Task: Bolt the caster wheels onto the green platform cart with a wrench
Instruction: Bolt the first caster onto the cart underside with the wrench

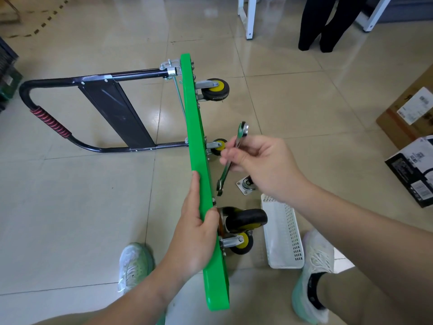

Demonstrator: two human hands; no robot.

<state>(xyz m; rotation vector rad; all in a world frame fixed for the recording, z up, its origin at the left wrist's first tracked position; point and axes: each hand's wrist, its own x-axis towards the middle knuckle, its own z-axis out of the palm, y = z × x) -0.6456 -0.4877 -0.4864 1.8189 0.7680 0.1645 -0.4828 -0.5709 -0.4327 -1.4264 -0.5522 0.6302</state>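
The green platform cart (195,127) stands on its long edge on the tiled floor, its underside facing right. My left hand (194,233) grips its upper edge near me. Black and yellow caster wheels are on the underside: one at the far end (214,89), one in the middle (219,146), and two near my left hand (244,220). My right hand (260,163) holds a silver wrench (232,158) by its shaft, just right of the platform. A loose caster plate (245,185) lies on the floor under that hand.
The cart's black folding handle (46,118) with its red grip lies flat to the left. A white perforated basket (283,233) sits between my shoes. Cardboard boxes (412,146) are at the right. A person's dark-trousered legs (328,24) and white table legs stand at the back.
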